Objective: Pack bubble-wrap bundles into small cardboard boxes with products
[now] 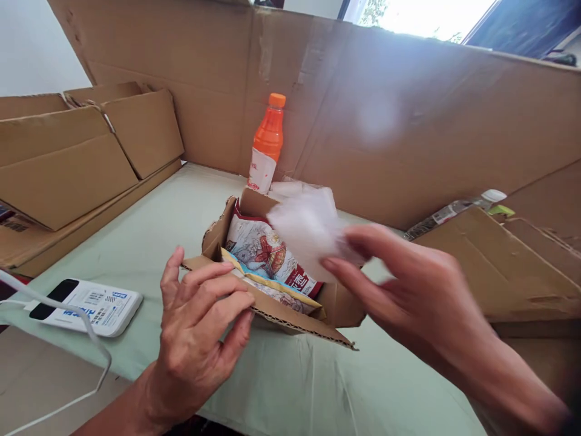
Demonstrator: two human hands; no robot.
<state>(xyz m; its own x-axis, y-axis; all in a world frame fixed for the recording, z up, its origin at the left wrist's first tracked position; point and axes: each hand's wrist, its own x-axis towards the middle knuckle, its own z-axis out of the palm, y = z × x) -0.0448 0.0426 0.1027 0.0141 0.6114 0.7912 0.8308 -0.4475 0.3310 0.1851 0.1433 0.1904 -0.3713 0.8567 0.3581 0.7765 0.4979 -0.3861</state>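
An opened cardboard box (295, 322) stands on the table with its flaps up. Inside it are a food pouch (258, 242) with a red, white and grey print and a yellow-edged packet (276, 292) nearer to me. My left hand (204, 327) grips the near flap, fingers over its edge and thumb on the outer side. Above the box's right part, my right hand (403, 278) pinches a piece of white translucent plastic (308, 227) between thumb and fingers. Motion blurs the plastic and hides its exact kind. It covers part of the pouch.
Behind the box stands an orange bottle (267, 145), beside more white plastic (290, 189). A white power bank (91, 307) with a cable lies at left. Cardboard boxes (59, 157) flank the left side; a clear bottle (454, 212) leans at right. Tall cardboard (204, 79) walls the back.
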